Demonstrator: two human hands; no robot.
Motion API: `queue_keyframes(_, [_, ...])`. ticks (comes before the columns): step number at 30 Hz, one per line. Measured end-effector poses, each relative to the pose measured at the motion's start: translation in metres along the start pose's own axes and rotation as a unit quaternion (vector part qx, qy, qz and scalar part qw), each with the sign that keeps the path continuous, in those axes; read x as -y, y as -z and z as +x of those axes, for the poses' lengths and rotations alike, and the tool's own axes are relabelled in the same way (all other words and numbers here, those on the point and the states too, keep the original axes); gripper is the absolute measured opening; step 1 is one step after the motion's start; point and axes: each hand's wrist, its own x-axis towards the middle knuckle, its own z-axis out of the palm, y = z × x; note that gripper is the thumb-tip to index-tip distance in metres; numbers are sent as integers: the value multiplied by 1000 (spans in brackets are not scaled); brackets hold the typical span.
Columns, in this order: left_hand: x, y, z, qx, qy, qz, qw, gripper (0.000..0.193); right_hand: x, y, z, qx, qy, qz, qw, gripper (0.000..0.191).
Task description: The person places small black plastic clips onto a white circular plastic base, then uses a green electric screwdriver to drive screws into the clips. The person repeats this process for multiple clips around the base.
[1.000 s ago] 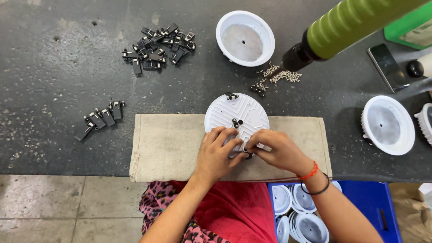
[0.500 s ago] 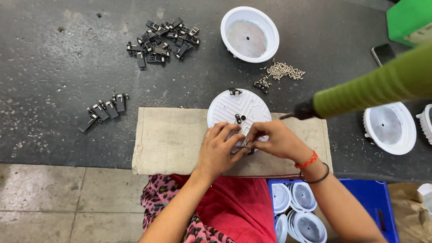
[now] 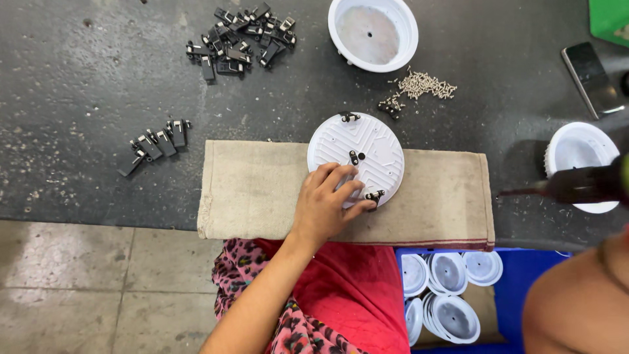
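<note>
One left hand (image 3: 325, 204) on one disc (image 3: 357, 157), perhaps three clips (image 3: 375, 196)

Assembly workshop bench: dark worktop (image 3: 98, 78) with heaps of black clips (image 3: 239, 39) far left, loose screws (image 3: 422, 85), white lamp housings (image 3: 372, 33), and a blue bin (image 3: 524, 288) of housings near right.

one head-worn view looks steeply down from above the desk (image 3: 78, 98), close over its near edge, facing away from the person's lap.
</note>
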Motion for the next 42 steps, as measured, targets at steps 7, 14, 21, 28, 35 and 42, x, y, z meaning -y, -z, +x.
queue_keyframes(7, [-1,0,0,2,2,9,1000,34,-67,-53,-24,-16,45,-63,997,19])
queue_keyframes(14, [2,4,1,11,6,-14,1000,27,-113,-65,-36,-33,25,-46,998,23])
queue_keyframes(21, [4,5,0,18,6,-14,1000,27,-118,-64,-36,-16,27,-57,998,23])
queue_keyframes(28, [3,7,0,17,6,-21,1000,27,-122,-63,-37,3,36,-85,996,24])
queue_keyframes(35, [2,7,-1,20,11,-17,1000,26,-122,-61,-35,21,30,-66,997,24])
queue_keyframes(42, [2,8,0,15,9,-18,1000,26,-122,-66,-36,38,21,-91,995,26])
